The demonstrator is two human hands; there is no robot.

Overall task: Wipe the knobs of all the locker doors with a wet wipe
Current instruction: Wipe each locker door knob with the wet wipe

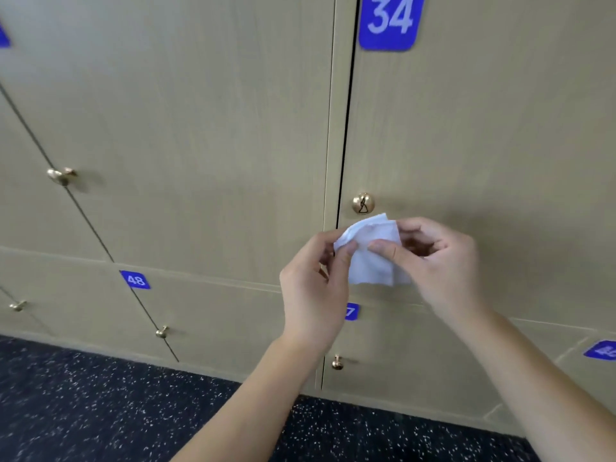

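A white wet wipe is held folded in front of the lockers, just below the gold knob of door 34. My left hand pinches its left edge between thumb and fingers. My right hand pinches its right side with thumb and fingertips. Neither hand nor wipe touches the knob. Other gold knobs show on the door to the left, and on the lower row under label 48, at the far left and below my left wrist.
Beige locker doors fill the view, with blue number labels 34 and 48. A dark gap runs beside door 34. Black speckled floor lies below the lockers.
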